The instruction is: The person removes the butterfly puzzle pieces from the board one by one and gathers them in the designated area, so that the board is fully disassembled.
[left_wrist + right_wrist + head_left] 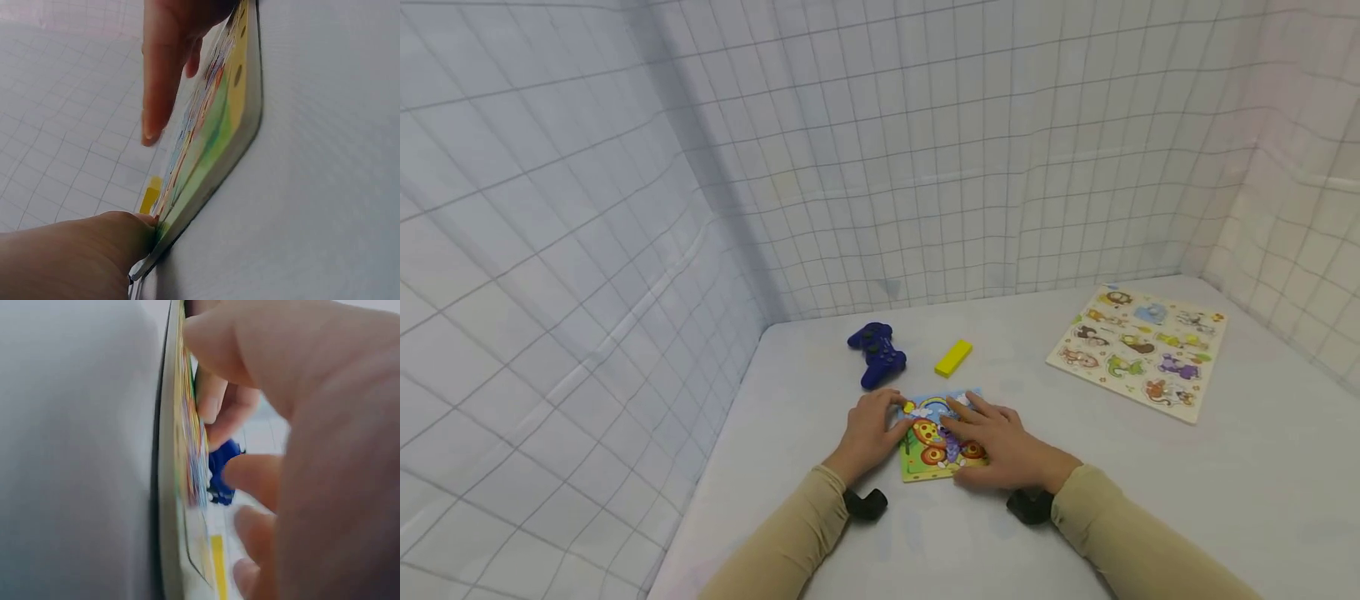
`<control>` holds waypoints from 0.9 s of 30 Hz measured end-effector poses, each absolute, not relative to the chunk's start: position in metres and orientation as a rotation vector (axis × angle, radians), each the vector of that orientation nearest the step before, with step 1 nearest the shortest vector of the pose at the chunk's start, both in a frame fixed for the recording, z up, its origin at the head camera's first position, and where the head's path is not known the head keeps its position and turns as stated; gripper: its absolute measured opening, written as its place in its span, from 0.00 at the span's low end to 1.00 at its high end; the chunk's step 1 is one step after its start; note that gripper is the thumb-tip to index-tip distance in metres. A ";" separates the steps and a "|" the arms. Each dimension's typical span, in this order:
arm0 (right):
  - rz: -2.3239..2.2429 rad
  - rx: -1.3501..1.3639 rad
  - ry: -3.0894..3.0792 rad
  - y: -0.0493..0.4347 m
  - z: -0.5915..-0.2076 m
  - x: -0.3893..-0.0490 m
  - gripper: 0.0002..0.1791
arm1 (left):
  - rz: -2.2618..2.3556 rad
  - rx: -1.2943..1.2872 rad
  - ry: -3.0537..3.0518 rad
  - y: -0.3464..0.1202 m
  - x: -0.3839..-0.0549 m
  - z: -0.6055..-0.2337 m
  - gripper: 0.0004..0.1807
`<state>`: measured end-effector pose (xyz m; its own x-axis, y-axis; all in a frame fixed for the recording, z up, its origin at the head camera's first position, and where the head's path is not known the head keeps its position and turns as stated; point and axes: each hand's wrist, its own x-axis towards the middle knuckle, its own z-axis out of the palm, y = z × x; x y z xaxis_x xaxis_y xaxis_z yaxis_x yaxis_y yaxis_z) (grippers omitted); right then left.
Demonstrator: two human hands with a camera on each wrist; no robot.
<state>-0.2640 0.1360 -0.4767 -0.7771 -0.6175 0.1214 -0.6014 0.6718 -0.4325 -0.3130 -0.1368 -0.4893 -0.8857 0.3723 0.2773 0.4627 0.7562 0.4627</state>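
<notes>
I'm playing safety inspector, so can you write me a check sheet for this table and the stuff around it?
Surface: white table.
Job's things: butterfly board, lying flat.
Clutter: blue game controller, yellow block, animal board.
Hands: left hand touches the butterfly board's left side; right hand is over its right side, fingers spread.
Cables: nothing seen.
Surroundings: white grid-patterned sheets behind and on both sides.

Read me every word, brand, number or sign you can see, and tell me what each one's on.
None can be read for certain.
Controller: small pale marks, too small to read.
Large board: animal pictures; a tiny blue mark at its far corner, too small to read.
Small puzzle: butterfly picture, partly covered; no lettering made out.
Yellow block: no lettering visible.
</notes>
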 end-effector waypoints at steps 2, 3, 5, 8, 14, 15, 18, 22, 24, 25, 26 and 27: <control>-0.682 -1.025 2.819 0.133 -0.477 -0.265 0.46 | -0.802 -0.666 -2.784 -0.138 -0.313 -0.489 0.18; -0.669 -1.017 2.812 0.132 -0.477 -0.266 0.46 | -0.810 -0.664 -2.789 -0.138 -0.313 -0.488 0.18; -0.642 -0.999 2.805 0.130 -0.477 -0.266 0.46 | -0.837 -0.665 -2.791 -0.139 -0.313 -0.487 0.19; -0.603 -0.991 2.803 0.129 -0.476 -0.267 0.46 | -0.857 -0.680 -2.777 -0.139 -0.313 -0.486 0.20; -0.549 -0.999 2.804 0.128 -0.476 -0.266 0.46 | -0.870 -0.723 -2.722 -0.140 -0.314 -0.486 0.19; -0.544 -0.998 2.807 0.128 -0.476 -0.266 0.46 | -0.872 -0.727 -2.715 -0.140 -0.314 -0.487 0.19; -0.539 -0.994 2.810 0.128 -0.476 -0.266 0.46 | -0.884 -0.742 -2.688 -0.139 -0.315 -0.488 0.20; -0.545 -0.990 2.809 0.128 -0.475 -0.265 0.46 | -0.903 -0.756 -2.657 -0.139 -0.317 -0.489 0.21; -0.547 -0.990 2.807 0.128 -0.475 -0.264 0.46 | -0.914 -0.766 -2.644 -0.138 -0.317 -0.489 0.23; -0.545 -0.990 2.808 0.128 -0.475 -0.263 0.46 | -0.915 -0.774 -2.638 -0.138 -0.317 -0.489 0.23; -0.542 -0.991 2.810 0.128 -0.475 -0.263 0.46 | -0.915 -0.784 -2.633 -0.138 -0.316 -0.489 0.23; -0.537 -0.995 2.811 0.128 -0.475 -0.263 0.46 | -0.913 -0.797 -2.625 -0.138 -0.316 -0.489 0.23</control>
<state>-0.2632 0.1284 -0.4749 -0.7787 -0.6272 0.0125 -0.5876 0.7222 -0.3648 -0.3159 -0.1381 -0.4886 -0.8193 0.4144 0.3963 0.5709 0.6542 0.4961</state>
